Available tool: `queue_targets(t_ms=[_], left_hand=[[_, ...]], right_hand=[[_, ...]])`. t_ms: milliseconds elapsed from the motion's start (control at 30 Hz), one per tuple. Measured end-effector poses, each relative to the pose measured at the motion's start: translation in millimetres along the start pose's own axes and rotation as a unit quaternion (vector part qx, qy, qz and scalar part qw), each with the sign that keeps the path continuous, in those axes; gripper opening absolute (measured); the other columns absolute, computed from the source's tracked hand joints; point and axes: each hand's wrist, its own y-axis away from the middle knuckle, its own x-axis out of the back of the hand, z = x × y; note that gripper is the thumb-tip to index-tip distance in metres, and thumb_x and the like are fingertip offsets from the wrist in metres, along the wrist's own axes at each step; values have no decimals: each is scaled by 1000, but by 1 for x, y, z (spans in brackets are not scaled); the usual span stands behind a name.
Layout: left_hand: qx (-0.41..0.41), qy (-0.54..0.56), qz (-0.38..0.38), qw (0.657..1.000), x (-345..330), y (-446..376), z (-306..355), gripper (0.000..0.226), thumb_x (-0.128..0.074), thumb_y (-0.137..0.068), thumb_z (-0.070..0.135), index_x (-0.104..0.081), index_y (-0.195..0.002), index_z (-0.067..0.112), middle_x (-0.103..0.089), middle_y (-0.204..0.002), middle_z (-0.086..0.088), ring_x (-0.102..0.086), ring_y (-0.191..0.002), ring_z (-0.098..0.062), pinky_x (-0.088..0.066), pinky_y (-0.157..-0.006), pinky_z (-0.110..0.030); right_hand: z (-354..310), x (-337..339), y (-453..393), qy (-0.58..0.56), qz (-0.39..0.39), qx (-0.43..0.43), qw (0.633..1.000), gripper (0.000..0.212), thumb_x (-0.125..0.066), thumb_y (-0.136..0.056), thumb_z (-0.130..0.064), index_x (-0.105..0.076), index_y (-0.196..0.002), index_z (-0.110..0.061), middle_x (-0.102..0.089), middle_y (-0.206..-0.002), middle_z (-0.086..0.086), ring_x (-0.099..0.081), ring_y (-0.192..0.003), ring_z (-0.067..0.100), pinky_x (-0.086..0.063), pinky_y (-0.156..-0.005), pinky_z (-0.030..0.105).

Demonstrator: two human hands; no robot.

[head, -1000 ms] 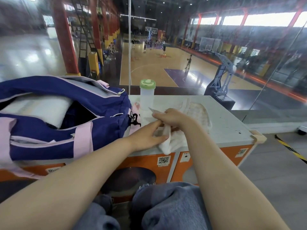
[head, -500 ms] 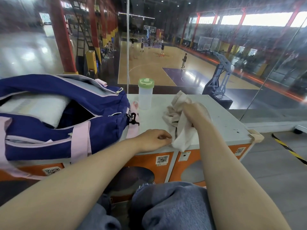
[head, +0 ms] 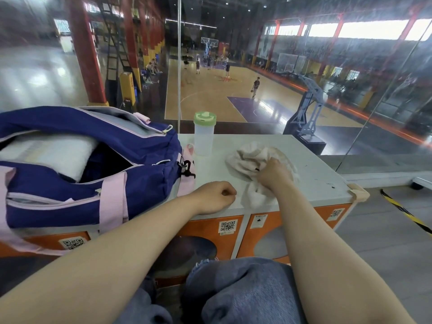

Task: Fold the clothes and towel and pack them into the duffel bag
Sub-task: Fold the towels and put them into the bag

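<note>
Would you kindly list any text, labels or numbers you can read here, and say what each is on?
No words or numbers can be read.
QR stickers on the orange locker fronts: codes only, small print blurred.
Duffel bag: no readable brand.
Bottle: no label visible.
Wall signs across the court: too far and blurred.

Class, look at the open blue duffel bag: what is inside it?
Inside the duffel bag, a white folded item, probably a towel, fills the left of the opening. Beside it the interior is dark; anything beneath or deeper is hidden.
</note>
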Motion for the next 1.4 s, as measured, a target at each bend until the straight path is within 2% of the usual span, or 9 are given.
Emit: queue_targets(t_ms=[100, 333, 533, 667, 767, 833, 967, 1233, 1400], left_hand=[[23, 63, 27, 997, 3, 1, 3, 45, -50, -97, 37, -50, -137, 16, -55, -136, 0, -52, -123, -15, -38, -98, -23], [48, 356, 13, 933, 5, 2, 26, 40, -43, -98, 51, -57, -125, 25, -67, -113, 6, -64, -103, -10, -51, -81, -22], [49, 206, 138, 967, 9, -2, 14, 52, -59, -86, 6, -46, -134, 24, -60, -120, 2, -56, -102, -14, -45, -74, -24], [-13, 198, 225, 954, 20, -1, 17, 42, -41, -90, -1, -58, -122, 20, -60, -111, 4, -57, -94, -15, -42, -65, -20], [-32, 227, 275, 934, 29, -1, 18, 38, -38, -91, 0, -63, -110, 22, -60, -100, 10, -55, -89, -11, -44, -65, -11], [-32, 275, 333, 901, 39, -2, 19, 36, -40, -90, 5, -62, -100, 33, -61, -99, 14, -58, -98, -18, -50, -84, -25], [3, 402, 393, 827, 57, -1, 19, 46, -42, -81, -8, -53, -111, 26, -60, -104, 5, -60, -97, -17, -53, -74, -31], [183, 544, 233, 785, 60, 8, 16, 24, -63, -78, 18, -62, -100, 8, -67, -100, -14, -64, -93, -29, -53, -91, -44], [146, 421, 288, 848, 59, 5, 10, 34, -63, -86, 44, -62, -108, 18, -67, -103, -3, -64, -98, -24, -52, -92, -42]], right_hand=[[0, 10, -1, -161, -40, -23, 986, 22, -54, -90, -20, -56, -106, -5, -60, -86, 9, -58, -76, 22, -46, -63, 30], [-16, 22, 12, -266, -237, 5, 934, 41, -70, -81, -39, -68, -106, -7, -74, -96, 9, -71, -84, 24, -58, -79, 36], [-21, 15, 15, -359, -299, 33, 883, 46, -79, -80, -33, -65, -118, -13, -72, -112, 9, -68, -104, 24, -55, -93, 42], [-39, 13, 23, -304, -192, 56, 931, 50, -77, -71, -58, -64, -101, -19, -70, -102, 6, -66, -93, 20, -57, -79, 36], [-46, 18, 20, -409, -124, 6, 904, 21, -75, -77, -29, -59, -85, -18, -69, -98, 12, -68, -90, 27, -55, -76, 39], [-44, 23, 12, -446, -36, -16, 894, 8, -64, -78, -17, -56, -78, -15, -66, -90, 14, -64, -78, 26, -50, -66, 33], [-33, 25, 1, -398, 101, -10, 912, 22, -50, -90, -13, -48, -68, -16, -53, -71, 4, -56, -78, 27, -50, -70, 38], [-46, 20, 20, -220, -3, 127, 967, 21, -52, -90, -32, -58, -97, -13, -62, -96, 2, -57, -94, 23, -46, -82, 34], [-52, 13, 21, -307, -93, 91, 943, 57, -42, -89, -58, -66, -99, -7, -67, -95, 1, -62, -91, 20, -49, -89, 42]])
